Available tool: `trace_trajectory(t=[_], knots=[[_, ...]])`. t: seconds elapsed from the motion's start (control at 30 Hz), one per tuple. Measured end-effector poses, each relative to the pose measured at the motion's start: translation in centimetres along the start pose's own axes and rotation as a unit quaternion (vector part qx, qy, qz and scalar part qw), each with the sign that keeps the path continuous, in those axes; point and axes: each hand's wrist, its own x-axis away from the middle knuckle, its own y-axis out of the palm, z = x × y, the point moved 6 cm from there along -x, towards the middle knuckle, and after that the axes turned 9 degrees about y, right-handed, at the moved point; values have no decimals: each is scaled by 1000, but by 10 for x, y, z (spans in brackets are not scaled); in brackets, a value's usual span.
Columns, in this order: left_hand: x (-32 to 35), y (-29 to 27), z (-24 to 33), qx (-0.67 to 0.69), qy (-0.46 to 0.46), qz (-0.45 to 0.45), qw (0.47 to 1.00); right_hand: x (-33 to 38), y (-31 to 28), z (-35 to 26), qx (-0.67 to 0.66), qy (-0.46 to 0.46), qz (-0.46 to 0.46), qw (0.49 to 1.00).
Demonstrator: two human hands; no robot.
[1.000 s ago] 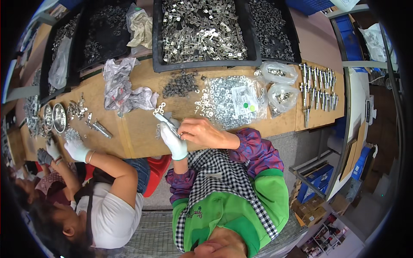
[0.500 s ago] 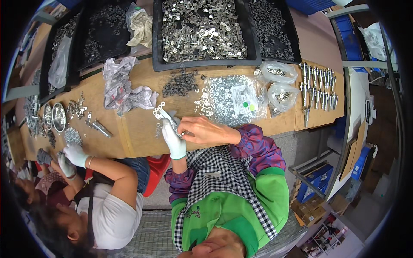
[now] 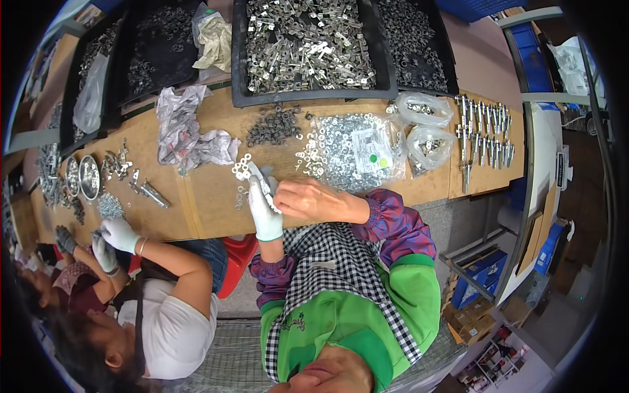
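Note:
My left hand (image 3: 266, 215), in a white glove, is closed close to the bench's front edge. Against it lies my bare right hand (image 3: 309, 198), its fingers bent in a pinch. Whatever sits between the hands is mostly covered, and I cannot make out its kind. Just past the left fingertips lies a small group of pale washers (image 3: 243, 168). A heap of dark rings (image 3: 275, 126) is farther up the bench. To the right of that heap, loose silvery washers (image 3: 313, 154) spread beside a clear plastic bag of washers (image 3: 350, 154).
A black tray of metal clips (image 3: 241, 98) stands at the back. Crumpled paper (image 3: 187, 141) lies left of my hands. Rows of metal bolts (image 3: 483, 134) and small bags of parts (image 3: 429, 147) are at right. A co-worker's gloved hand (image 3: 119, 234) works at left.
My right fingers have shifted slightly against the left hand, covering a small dark end that showed before. The co-worker's hands at left have moved a little.

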Motion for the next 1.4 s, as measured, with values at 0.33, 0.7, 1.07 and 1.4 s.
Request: trace_trajectory(t=[0.33,0.7,1.07,1.4], knots=[[-14,-7,-4,177,-64,-38,981,-8,-31,63,-4,88,124,988],[-16,2,15,202,-25,-103,974,34,-53,68,206,76,116,969],[-7,2,10,184,-33,-63,980,31,-15,69,325,109,56,938],[-3,9,6,170,-53,-55,982,28,-21,62,332,125,68,933]])
